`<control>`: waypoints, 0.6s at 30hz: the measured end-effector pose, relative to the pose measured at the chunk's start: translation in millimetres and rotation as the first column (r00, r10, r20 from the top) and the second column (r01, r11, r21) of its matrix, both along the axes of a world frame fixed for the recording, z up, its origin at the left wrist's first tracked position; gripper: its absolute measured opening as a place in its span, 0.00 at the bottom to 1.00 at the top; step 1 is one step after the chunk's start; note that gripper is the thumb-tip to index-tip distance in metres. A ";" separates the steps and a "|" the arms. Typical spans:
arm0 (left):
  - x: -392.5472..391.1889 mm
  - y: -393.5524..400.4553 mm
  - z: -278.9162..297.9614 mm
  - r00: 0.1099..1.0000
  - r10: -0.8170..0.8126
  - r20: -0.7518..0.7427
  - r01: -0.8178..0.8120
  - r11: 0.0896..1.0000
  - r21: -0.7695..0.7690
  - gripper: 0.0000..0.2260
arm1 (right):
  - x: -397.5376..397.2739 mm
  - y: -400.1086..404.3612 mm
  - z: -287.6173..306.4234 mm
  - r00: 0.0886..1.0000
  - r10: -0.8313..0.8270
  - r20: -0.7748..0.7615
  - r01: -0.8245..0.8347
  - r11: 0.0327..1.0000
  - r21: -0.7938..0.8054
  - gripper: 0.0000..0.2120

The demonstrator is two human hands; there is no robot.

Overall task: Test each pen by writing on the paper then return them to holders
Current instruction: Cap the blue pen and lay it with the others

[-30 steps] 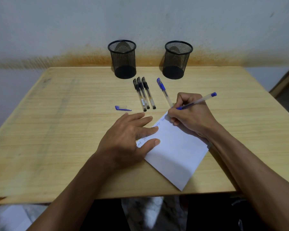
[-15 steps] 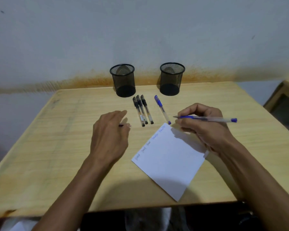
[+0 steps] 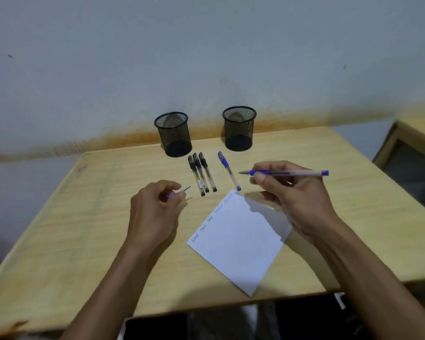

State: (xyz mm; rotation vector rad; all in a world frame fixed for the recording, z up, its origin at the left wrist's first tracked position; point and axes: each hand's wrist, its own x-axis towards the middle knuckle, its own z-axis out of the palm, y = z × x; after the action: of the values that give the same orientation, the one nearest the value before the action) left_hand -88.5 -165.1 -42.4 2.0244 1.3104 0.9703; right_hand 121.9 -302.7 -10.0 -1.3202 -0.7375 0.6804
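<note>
1. I see the wooden table filling most of my view, set against a pale wall with a rusty stain along its base.
2. The white paper lies turned like a diamond near the front edge, with a line of handwritten words along its upper-left side.
3. My right hand hangs above the paper's far corner, fingers pinched around an uncapped blue pen held nearly level, tip pointing left and clear of the sheet.
4. My left hand sits left of the paper, fingers curled around a small blue cap; only its end pokes out, and it is blurred.
5. Two black mesh holders stand at the back: the left holder and the right holder, well apart.
6. Three black pens lie side by side, touching, in front of the left holder.
7. A capped blue pen lies alone just beside them, its near end almost at the paper's top corner.
</note>
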 end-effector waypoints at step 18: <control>4.3 -47.8 29.2 0.905 -0.131 0.405 0.204 0.969 -0.142 0.05 | -29.7 8.0 13.9 0.951 0.108 0.291 -0.111 0.994 -0.005 0.01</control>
State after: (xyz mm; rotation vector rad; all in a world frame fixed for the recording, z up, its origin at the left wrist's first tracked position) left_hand -84.2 -212.9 -13.2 1.6626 0.9523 1.0663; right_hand 92.2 -294.7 3.8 -1.3931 -1.0581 0.5740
